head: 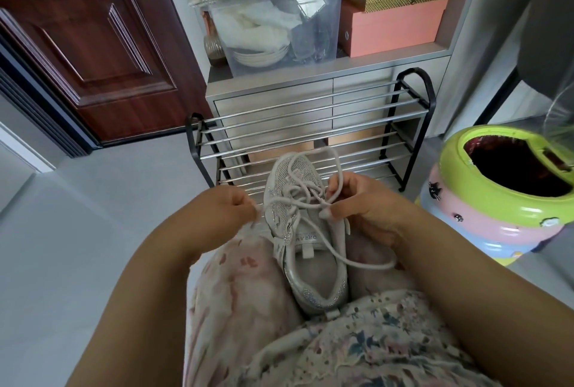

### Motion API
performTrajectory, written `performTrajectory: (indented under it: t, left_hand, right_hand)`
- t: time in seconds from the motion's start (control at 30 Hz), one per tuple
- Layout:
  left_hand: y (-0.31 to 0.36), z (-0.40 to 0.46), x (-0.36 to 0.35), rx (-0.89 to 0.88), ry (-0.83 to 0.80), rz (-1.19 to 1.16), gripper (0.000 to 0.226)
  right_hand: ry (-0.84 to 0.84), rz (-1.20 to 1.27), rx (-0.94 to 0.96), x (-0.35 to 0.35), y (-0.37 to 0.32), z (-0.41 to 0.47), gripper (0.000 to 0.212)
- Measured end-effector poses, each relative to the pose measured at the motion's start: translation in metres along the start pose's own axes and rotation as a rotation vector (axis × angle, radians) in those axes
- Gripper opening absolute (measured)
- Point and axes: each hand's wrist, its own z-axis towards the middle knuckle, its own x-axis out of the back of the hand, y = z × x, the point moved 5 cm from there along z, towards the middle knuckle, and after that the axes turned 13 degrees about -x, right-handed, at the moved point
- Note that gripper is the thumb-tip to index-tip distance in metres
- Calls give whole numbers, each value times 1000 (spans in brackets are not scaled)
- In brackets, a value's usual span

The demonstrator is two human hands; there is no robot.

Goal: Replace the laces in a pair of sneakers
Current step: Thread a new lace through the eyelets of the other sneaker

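Observation:
A white mesh sneaker [306,240] with silver glitter trim lies on my lap between my knees, toe pointing away from me. Its white lace [313,197] is loosely threaded through the upper eyelets, with big slack loops above the toe and across the tongue. My left hand [228,209] pinches one lace end just left of the shoe. On the shoe's right side, my right hand [360,203] pinches the lace near the eyelets, with a loop over the index finger. Only one sneaker is in view.
A black and chrome shoe rack [310,125] stands right in front of my knees. Behind it are a grey cabinet [273,98], a clear storage box [279,29] and pink boxes [394,20]. A green and pink bin [503,197] stands at right, a brown door [93,45] at left.

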Motion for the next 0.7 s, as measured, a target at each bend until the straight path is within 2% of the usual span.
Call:
performTrajectory:
  t: [0.07,0.13,0.3,0.4,0.47,0.53,0.7]
  left_hand:
    - [12,0,-5,-110,102,56,21]
    - [28,2,-13,-255,175,11,14]
    - [48,20,-46,-475,97,306,6]
    - [47,26,-55,-519,89,387,26]
    - [49,26,-50,-558,113,285,35]
    - [54,18,-39,-548,179,64,32]
    - [46,4,4,-437,523,-633,28]
  right_hand:
    - [13,-31,12,-2,-2,-1,42]
    - [22,-56,26,-3,-3,-3,42]
    - [9,-54,52,-4,-6,-5,43]
    - [13,-55,58,-2,-6,-6,44]
    - [15,-58,53,-1,-5,-6,44]
    - [12,-55,46,0,-4,-6,43]
    - [-1,-58,38,-2,-2,-4,40]
